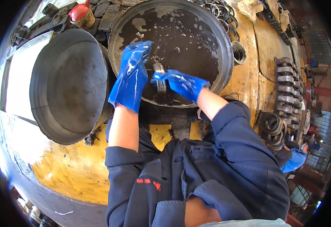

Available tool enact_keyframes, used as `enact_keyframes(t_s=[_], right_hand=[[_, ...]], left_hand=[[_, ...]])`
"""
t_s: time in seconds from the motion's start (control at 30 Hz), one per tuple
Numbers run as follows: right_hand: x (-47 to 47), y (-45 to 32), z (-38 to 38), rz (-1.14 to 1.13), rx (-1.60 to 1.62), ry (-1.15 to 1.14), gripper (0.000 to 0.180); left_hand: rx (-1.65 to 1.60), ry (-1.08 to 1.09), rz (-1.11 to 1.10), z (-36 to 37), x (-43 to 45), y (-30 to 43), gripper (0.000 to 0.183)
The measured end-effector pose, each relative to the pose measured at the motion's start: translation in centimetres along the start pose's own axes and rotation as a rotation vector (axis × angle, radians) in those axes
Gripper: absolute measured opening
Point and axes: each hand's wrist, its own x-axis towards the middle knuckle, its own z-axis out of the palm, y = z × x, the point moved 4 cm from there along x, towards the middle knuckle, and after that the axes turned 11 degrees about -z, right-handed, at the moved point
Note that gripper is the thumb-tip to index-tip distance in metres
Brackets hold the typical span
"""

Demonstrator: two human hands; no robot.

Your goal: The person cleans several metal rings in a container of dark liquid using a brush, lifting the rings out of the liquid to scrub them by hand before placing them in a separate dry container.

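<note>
A large round metal basin [228, 54] of dark liquid, with patches of foam on it, stands before me. Over its near side, my right hand [179, 82], in a wet blue rubber glove, grips a shiny ribbed metal part [159, 68], seen nearly edge-on. The part may be a grooved ring or several stacked rings; the glove covers its middle. To its left is my left hand [137, 55], gloved the same way, with its fingers curled. Whether anything lies inside those fingers is hidden.
On the left a wide metal tub [72, 82] leans tilted. A red scoop [79, 12] sits in a small bucket [84, 21]. Several dark rings [230, 21] and a ribbed metal sleeve [238, 53] lie right of the basin. Further right are a crankshaft-like part [286, 88] and a person [293, 160].
</note>
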Motion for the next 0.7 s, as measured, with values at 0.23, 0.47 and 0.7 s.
enact_keyframes(t_s=[0.23,0.47,0.7], right_hand=[[-1.4,-4.3,5.0,0.132,0.069,-0.028,0.047],[0.7,-1.3,3.0,0.125,0.116,0.044,0.048],[0.0,-4.3,4.9,0.099,0.058,-0.068,0.052]], left_hand=[[-0.02,-0.01,-0.143,-3.2,-0.7,0.9,0.034],[-0.154,-0.038,-0.074,-2.5,-1.0,0.9,0.042],[-0.066,-0.008,-0.098,-3.1,-0.8,1.2,0.027]])
